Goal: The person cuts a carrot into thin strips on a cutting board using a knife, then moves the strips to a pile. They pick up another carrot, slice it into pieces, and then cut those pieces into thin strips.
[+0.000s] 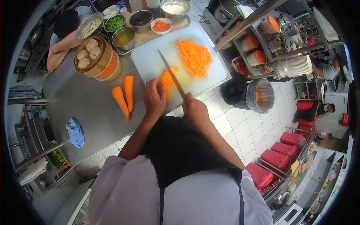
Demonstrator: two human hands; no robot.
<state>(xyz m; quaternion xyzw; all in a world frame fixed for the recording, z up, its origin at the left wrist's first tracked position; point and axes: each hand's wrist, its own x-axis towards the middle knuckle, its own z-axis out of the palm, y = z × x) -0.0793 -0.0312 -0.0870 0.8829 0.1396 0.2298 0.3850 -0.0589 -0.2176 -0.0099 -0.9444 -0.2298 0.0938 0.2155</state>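
My right hand (195, 110) is closed around the handle of a kitchen knife (172, 72), whose long blade points away and to the left across the white cutting board (150, 56). Orange carrot slices (169, 76) lie beside the blade, partly hidden by it. My left hand (155, 98) is at the near left edge of the board, fingers curled and holding the slices. On the board's right side is a pile of shredded carrot (194, 58). Two whole peeled carrots (119, 100) lie on the steel table to the left of my left hand.
A bamboo steamer (98, 62) with dumplings stands on the steel table (71, 99), near a blue cloth (75, 133). Bowls of chopped greens (114, 23) and other ingredients line the far side. Another person's arm (65, 48) rests at the far left. A lined bin (260, 98) stands right.
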